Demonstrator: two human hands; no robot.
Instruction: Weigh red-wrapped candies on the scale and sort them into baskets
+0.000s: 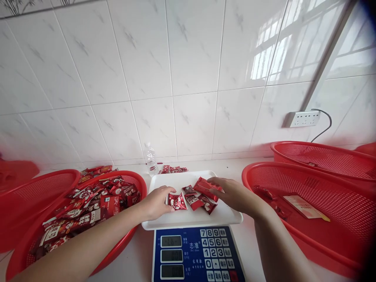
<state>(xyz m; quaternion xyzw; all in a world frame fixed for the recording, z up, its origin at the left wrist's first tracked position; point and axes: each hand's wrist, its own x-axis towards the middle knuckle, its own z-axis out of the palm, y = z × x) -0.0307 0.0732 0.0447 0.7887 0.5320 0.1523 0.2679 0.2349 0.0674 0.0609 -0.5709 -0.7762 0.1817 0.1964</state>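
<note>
A blue electronic scale (pixel 196 254) with a white tray (pixel 176 180) stands in front of me. Several red snack packets (pixel 194 199) lie on the tray. My left hand (pixel 157 201) rests on the tray's left side, fingers curled on a small red packet (pixel 177 201). My right hand (pixel 232 192) reaches in from the right and holds a longer red packet (pixel 205 188) above the pile.
A red mesh basket (pixel 133 180) full of red packets sits at the left, another red basket (pixel 35 188) behind it. Two red baskets (pixel 308 184) stand at the right, the nearer holding a few items. A water bottle (pixel 151 158) and a wall socket (pixel 302 118) are behind.
</note>
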